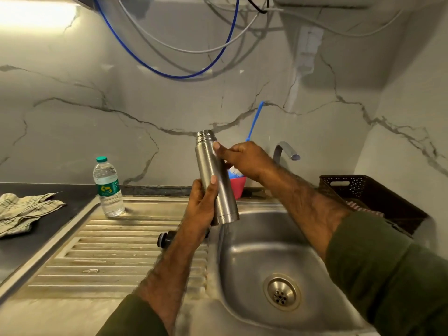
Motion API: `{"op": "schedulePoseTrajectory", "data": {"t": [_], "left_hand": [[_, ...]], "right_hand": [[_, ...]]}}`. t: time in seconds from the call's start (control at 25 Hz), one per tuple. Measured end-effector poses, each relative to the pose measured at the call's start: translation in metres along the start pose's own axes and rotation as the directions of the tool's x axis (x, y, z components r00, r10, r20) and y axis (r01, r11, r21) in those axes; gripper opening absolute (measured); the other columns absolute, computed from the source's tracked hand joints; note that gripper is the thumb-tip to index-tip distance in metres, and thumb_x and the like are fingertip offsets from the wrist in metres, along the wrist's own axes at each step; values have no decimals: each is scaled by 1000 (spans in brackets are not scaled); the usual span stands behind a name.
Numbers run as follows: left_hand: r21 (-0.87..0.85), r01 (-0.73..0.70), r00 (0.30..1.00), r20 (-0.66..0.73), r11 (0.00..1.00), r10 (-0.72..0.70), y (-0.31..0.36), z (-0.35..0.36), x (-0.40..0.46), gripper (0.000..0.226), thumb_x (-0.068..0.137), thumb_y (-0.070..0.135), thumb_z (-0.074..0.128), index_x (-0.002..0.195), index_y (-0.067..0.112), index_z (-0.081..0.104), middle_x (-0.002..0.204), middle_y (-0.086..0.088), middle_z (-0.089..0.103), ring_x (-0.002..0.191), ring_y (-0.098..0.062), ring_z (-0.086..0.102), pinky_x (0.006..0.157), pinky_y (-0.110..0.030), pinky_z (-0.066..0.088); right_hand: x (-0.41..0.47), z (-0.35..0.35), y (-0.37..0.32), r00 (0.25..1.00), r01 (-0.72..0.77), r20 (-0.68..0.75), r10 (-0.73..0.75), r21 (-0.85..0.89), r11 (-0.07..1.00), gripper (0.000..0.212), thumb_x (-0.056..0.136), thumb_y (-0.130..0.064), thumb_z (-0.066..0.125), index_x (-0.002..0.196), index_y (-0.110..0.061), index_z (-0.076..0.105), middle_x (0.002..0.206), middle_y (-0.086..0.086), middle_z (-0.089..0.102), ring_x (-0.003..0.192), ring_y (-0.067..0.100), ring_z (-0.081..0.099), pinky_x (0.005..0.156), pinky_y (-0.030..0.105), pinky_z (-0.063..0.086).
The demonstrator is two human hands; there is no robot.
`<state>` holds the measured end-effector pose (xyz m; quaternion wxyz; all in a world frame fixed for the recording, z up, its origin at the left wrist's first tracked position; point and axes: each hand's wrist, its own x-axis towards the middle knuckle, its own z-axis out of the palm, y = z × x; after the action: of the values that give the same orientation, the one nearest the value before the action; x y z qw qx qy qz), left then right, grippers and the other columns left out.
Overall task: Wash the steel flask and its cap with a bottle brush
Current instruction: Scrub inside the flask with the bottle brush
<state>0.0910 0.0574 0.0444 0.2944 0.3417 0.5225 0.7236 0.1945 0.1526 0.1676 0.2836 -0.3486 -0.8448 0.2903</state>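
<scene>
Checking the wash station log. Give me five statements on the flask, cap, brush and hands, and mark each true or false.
1. The left hand grips the steel flask near its base. True.
2. The flask has its cap screwed on. False: its threaded mouth is bare, and the cap lies on the drainboard.
3. The bottle brush is inside the flask. False: it stands in a red cup behind the sink.
4. The right hand touches the flask's upper part. True.
5. The plastic water bottle lies flat. False: it stands upright.
</scene>
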Motion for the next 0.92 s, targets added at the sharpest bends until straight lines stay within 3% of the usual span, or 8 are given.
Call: {"op": "schedulePoseTrajectory", "data": {"t": [0.12, 0.28, 0.36, 0.48, 0.6, 0.68, 0.76, 0.92], "left_hand": [[61, -17, 993, 114, 998, 10, -6, 13, -18, 72, 89, 76, 60, 136, 21, 55, 117, -8, 75, 95, -16, 79, 72, -27, 62], [108, -42, 979, 201, 993, 20, -14, 23, -31, 72, 91, 77, 50, 132, 19, 63, 118, -8, 77, 107, -23, 76, 84, -32, 63], [127, -9, 992, 122, 992, -6, -15, 22, -31, 70, 92, 79, 44, 126, 22, 65, 114, -6, 77, 104, -26, 76, 82, -39, 63], [95, 32, 999, -36, 995, -28, -20, 16, -28, 56, 100, 72, 42, 119, 25, 66, 111, -5, 76, 100, -24, 76, 83, -43, 65], [54, 35, 994, -102, 998, -30, -23, 16, -25, 45, 105, 63, 45, 113, 23, 65, 109, -9, 76, 92, -21, 75, 78, -40, 65], [27, 48, 996, -81, 998, -46, -27, 16, -23, 46, 106, 61, 46, 116, 20, 64, 111, -12, 76, 92, -22, 74, 78, -40, 63], [-5, 85, 994, -69, 996, -85, -30, 14, -20, 50, 108, 59, 45, 124, 14, 63, 113, -15, 76, 92, -23, 73, 78, -41, 63], [-70, 141, 986, -79, 987, -147, -33, 11, -13, 56, 108, 59, 45, 132, 12, 60, 117, -16, 76, 90, -23, 75, 75, -39, 64]], "right_hand": [[-20, -2, 14, 981, -169, 128, 147, 181, 969, 53, 78, -64, 78, 105, -20, 70, 100, -2, 75, 91, 14, 71, 72, 29, 54], [-47, -8, 41, 976, -207, 18, 215, 354, 912, 66, 71, -55, 88, 122, -18, 68, 103, -2, 76, 91, 16, 74, 76, 33, 61], [-60, -10, 56, 968, -211, -58, 245, 345, 915, 69, 72, -53, 88, 127, -19, 64, 108, -3, 72, 90, 14, 72, 70, 29, 57], [-80, -7, 85, 958, -259, -88, 272, 135, 956, 73, 72, -52, 89, 133, -24, 58, 117, -2, 68, 87, 11, 67, 65, 27, 52], [-96, 8, 113, 973, -230, -21, 231, -222, 948, 77, 70, -47, 90, 137, -29, 57, 127, 1, 67, 94, 14, 61, 77, 31, 54], [-100, 22, 128, 971, -177, 57, 234, -491, 853, 71, 67, -50, 89, 130, -33, 60, 122, 1, 66, 97, 18, 62, 87, 39, 57], [-99, 34, 138, 962, -100, 110, 249, -709, 698, 68, 67, -53, 85, 127, -34, 60, 118, 1, 62, 100, 23, 61, 99, 46, 49], [-96, 44, 148, 960, 91, 201, 193, -880, 466, 57, 72, -50, 81, 123, -32, 63, 119, 4, 61, 105, 24, 60, 107, 53, 35]]}}
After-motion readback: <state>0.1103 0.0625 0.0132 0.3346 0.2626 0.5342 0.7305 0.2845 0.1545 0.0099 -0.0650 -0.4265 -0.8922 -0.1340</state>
